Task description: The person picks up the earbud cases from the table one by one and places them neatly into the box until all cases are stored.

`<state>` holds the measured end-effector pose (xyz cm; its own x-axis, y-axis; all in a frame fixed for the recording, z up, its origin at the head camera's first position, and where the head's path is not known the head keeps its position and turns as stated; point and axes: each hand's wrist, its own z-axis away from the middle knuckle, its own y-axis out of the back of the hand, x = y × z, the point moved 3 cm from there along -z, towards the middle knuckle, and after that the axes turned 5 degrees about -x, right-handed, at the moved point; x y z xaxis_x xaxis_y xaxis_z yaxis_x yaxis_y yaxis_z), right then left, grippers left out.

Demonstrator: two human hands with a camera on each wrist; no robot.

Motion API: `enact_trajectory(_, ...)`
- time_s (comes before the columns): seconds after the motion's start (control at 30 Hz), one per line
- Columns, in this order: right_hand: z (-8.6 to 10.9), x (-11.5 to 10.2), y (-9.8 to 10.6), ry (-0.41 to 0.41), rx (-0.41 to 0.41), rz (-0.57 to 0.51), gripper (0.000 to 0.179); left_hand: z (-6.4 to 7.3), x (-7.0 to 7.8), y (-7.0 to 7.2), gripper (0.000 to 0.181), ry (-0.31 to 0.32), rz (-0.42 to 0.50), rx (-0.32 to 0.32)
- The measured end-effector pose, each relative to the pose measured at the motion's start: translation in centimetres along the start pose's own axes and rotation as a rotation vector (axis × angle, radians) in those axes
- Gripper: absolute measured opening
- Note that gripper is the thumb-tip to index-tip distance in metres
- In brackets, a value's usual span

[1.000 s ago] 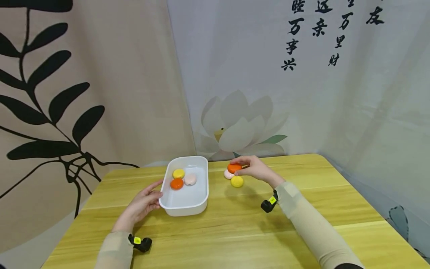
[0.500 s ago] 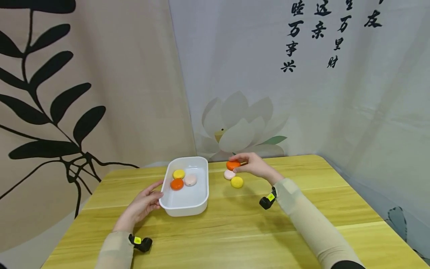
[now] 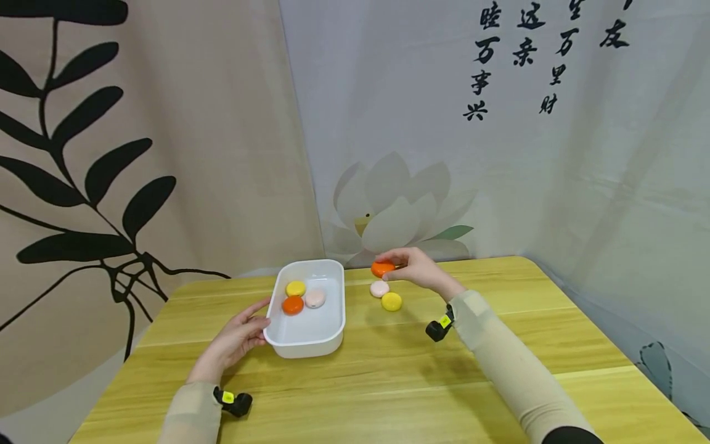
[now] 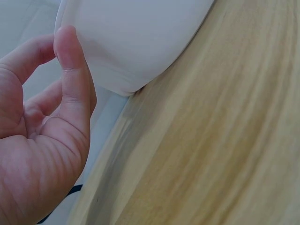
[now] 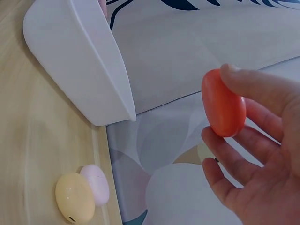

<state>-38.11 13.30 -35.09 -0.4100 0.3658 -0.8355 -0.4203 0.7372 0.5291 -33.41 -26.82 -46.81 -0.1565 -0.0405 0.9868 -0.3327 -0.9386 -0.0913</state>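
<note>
My right hand [image 3: 417, 269] holds a glossy orange pebble-shaped piece [image 5: 224, 103] between thumb and fingers, raised behind the loose pieces. Just in front lie a pale pink piece [image 3: 379, 288] and a yellow piece [image 3: 391, 301], side by side on the table. My left hand [image 3: 235, 336] holds the left side of a white rectangular box [image 3: 333, 333], thumb and index finger at its rim [image 4: 63, 18]. Inside the box are a yellow piece [image 3: 296, 288], an orange piece [image 3: 293, 305] and a pale pink piece [image 3: 315, 298], grouped toward the back.
The wooden table [image 3: 355, 401] ends just behind the box and the loose pieces. A printed cloth backdrop [image 3: 244, 154] with leaves, a lotus and writing hangs beyond that edge. Small black cameras sit on both wrists.
My right hand has risen and moved slightly left and back with the orange piece, uncovering the pink piece beneath. The left hand and the box have stayed in place.
</note>
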Motion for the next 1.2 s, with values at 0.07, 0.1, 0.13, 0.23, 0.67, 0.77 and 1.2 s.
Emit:
enact_trajectory(0.07, 0.0, 0.0, 0.2, -0.005, 0.002, 0.002, 0.041, 0.0, 0.0, 0.0, 0.067, -0.002, -0.004, 0.001)
enact_trajectory(0.1, 0.0, -0.1, 0.2, -0.007, 0.003, 0.002, 0.042, 0.0, 0.0, 0.0, 0.067, -0.002, -0.003, 0.0)
enact_trajectory(0.13, 0.0, -0.1, 0.3, -0.01, 0.004, 0.001, 0.042, 0.0, 0.0, 0.0, 0.067, -0.002, -0.002, -0.002)
enact_trajectory(0.23, 0.0, -0.2, 0.3, -0.021, 0.003, 0.002, 0.043, 0.0, -0.1, 0.1, 0.068, -0.002, -0.001, -0.004)
enact_trajectory(0.67, 0.6, -4.2, 0.4, -0.02, -0.006, 0.0, 0.04, 0.1, -0.1, 0.0, 0.069, -0.008, 0.002, -0.008)
enact_trajectory(0.77, -0.1, -3.1, 0.6, -0.01, -0.009, -0.007, 0.043, 0.0, -0.1, 0.0, 0.069, -0.008, 0.006, -0.012)
enact_trajectory(1.2, -1.7, -2.3, 0.8, -0.022, -0.006, 0.007, 0.039, 0.0, -0.1, 0.0, 0.068, -0.019, 0.006, -0.022)
